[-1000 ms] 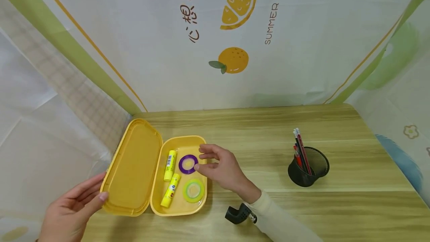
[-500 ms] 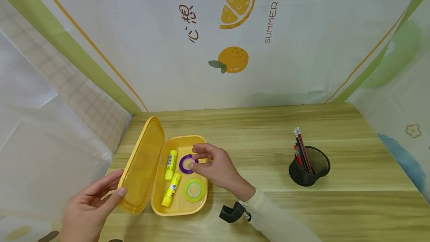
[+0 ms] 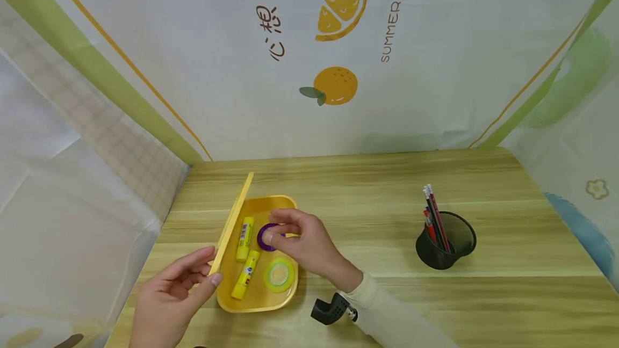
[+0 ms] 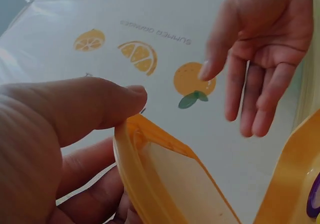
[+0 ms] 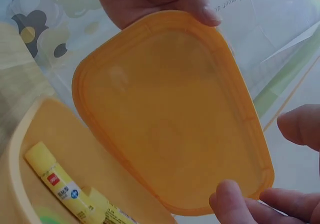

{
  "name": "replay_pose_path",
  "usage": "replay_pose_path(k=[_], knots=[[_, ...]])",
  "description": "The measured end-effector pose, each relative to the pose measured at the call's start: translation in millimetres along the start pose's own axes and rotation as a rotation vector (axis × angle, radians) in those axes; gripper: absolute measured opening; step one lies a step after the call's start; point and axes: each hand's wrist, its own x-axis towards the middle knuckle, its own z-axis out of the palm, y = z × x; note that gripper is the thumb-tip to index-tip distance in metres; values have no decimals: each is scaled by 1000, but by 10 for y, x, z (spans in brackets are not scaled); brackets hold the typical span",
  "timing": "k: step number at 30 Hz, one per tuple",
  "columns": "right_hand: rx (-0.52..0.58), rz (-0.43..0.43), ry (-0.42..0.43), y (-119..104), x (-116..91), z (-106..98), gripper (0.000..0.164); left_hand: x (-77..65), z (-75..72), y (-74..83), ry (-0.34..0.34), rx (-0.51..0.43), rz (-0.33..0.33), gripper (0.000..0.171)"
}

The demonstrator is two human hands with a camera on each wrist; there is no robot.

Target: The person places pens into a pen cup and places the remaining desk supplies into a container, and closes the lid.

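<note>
A yellow plastic box holds two yellow glue sticks, a purple ring and a light green ring, both shaped like tape rolls. Its hinged lid stands nearly upright on the left side, edge-on in the head view; the right wrist view shows the lid's inner face. My left hand pinches the lid's outer edge between thumb and fingers. Over the box's right side hovers my right hand, its fingers loosely bent and holding nothing, partly covering the purple ring.
On the right of the wooden table stands a black mesh cup with pencils and a red pen in it. A black camera mount sticks out from the right wrist. Printed white cloth hangs behind and at the sides.
My left hand has swung the lid up and rightward from lying far back to almost upright. The right hand has shifted slightly left over the box.
</note>
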Motion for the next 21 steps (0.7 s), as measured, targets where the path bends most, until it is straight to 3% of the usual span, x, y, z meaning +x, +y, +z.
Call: replay_pose_path(k=[4, 10, 16, 21], knots=[[87, 22, -16, -4, 15, 34, 53, -22, 126, -13, -33, 46, 16, 43], [265, 72, 10, -10, 20, 108, 51, -75, 292, -38, -74, 233, 34, 41], [217, 120, 81, -18, -2, 158, 49, -118, 424, -116, -111, 303, 73, 43], [217, 165, 89, 7, -27, 166, 48, -129, 484, -184, -134, 357, 183, 47]])
